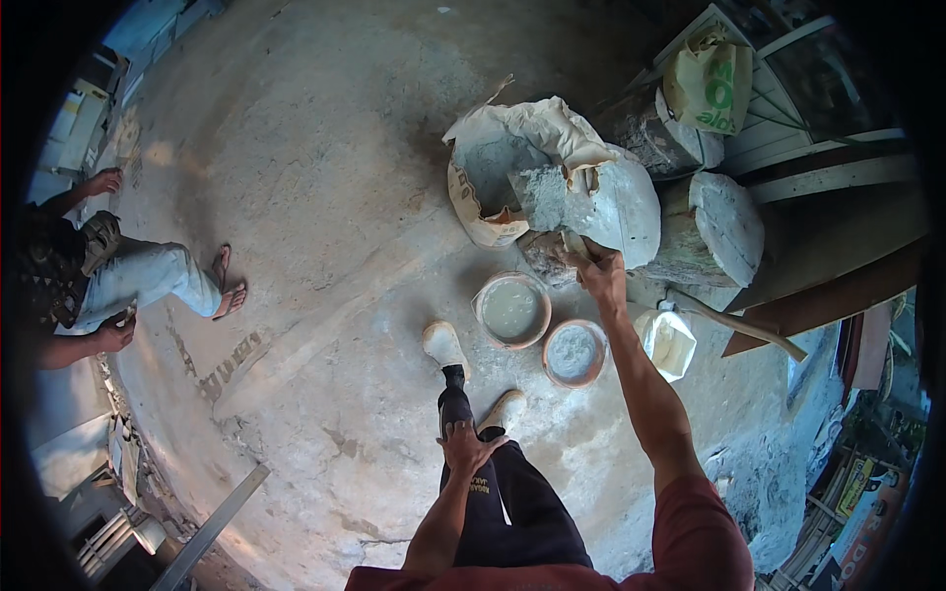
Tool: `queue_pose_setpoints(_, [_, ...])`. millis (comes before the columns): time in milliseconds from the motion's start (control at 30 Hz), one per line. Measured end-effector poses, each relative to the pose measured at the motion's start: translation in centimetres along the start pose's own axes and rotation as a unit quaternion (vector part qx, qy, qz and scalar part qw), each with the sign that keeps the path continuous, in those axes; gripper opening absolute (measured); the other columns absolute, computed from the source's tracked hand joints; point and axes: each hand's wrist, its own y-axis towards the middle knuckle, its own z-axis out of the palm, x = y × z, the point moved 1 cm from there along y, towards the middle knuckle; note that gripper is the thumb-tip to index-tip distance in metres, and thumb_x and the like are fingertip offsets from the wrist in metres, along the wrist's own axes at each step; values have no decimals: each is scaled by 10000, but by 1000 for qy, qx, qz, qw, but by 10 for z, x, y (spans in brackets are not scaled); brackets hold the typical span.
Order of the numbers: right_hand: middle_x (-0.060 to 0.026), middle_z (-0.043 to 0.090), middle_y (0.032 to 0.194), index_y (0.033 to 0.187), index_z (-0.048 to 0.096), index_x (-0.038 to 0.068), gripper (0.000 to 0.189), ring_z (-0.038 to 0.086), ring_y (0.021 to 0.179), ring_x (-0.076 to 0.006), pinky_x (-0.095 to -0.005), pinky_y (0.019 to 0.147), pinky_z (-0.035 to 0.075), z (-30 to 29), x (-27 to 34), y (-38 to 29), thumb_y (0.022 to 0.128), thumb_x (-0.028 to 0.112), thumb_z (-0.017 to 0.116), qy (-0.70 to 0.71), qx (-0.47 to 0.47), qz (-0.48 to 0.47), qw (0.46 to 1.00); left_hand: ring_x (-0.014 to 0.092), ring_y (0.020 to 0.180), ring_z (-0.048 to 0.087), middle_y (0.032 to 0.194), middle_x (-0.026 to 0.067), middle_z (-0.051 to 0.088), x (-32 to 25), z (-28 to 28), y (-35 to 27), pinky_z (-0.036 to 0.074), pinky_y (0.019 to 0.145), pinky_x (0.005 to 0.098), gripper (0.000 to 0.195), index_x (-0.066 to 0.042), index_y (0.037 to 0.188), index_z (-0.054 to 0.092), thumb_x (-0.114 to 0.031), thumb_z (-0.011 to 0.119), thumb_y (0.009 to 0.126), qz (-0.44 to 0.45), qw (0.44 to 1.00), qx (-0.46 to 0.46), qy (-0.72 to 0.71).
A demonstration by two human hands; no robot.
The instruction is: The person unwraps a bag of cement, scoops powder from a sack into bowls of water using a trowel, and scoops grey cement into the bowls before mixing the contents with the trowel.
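My right hand (597, 270) grips the short pale handle of a flat trowel or scoop (538, 196), whose blade carries grey powder at the mouth of an open paper sack (462, 199). More grey powder (495, 159) fills part of the sack, whose top is torn and crumpled. Below that hand stands a round bucket (514, 310) of murky grey-green liquid. Beside it, a smaller round tub (574, 353) contains pale grey material. My left hand (469, 445) rests on my leg with nothing in it, fingers spread.
Cut log stumps (720, 229) stand right of the sack, with a printed bag (709, 85) above. A wooden tool handle (739, 325) slants beside an open white container (667, 342). Another person (140, 273) is at the left. A long bar (214, 524) juts in at lower left.
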Motion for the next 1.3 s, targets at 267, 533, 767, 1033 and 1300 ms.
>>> queue_pose_setpoints(267, [40, 536, 646, 1162, 758, 21, 337, 439, 562, -58, -262, 528, 379, -39, -37, -79, 837, 112, 756, -66, -8, 9, 998, 376, 1410, 433, 1435, 192, 547, -2, 4, -9, 328, 1128, 692, 1117, -23, 1425, 536, -820, 733, 667, -19, 1000, 24, 7])
queue_pose_setpoints(533, [-13, 659, 757, 1249, 712, -8, 441, 538, 657, -70, -271, 612, 461, -48, -115, -128, 838, 141, 764, -103, 12, 67, 992, 371, 1437, 401, 1461, 169, 524, 9, 28, -23, 302, 1151, 686, 1152, -54, 1454, 519, -874, 683, 660, -22, 998, 62, 13])
queue_pose_setpoints(767, [-158, 781, 1037, 1282, 675, -46, 539, 716, 917, -149, -306, 872, 551, -6, -240, -123, 802, 160, 810, -113, -30, 67, 991, 384, 1486, 312, 1500, 163, 469, 16, 44, -34, 258, 1160, 712, 1185, -62, 1479, 498, -899, 657, 656, -12, 997, 76, 33])
queue_pose_setpoints(1033, [-167, 787, 989, 1215, 734, 29, 473, 732, 905, -159, -330, 847, 554, 64, -335, -100, 762, 152, 788, -95, -93, 132, 982, 395, 1393, 427, 1406, 175, 541, 24, 62, -41, 319, 1122, 674, 1135, -3, 1375, 580, -878, 685, 661, 19, 998, 21, 57])
queue_pose_setpoints(1300, [-176, 776, 914, 1137, 766, 38, 449, 735, 823, -224, -352, 794, 558, 83, -368, -82, 730, 226, 792, -134, -105, 132, 976, 409, 1480, 337, 1509, 201, 465, 25, 59, -42, 238, 1154, 731, 1206, -17, 1452, 521, -925, 613, 664, 3, 996, 80, 35])
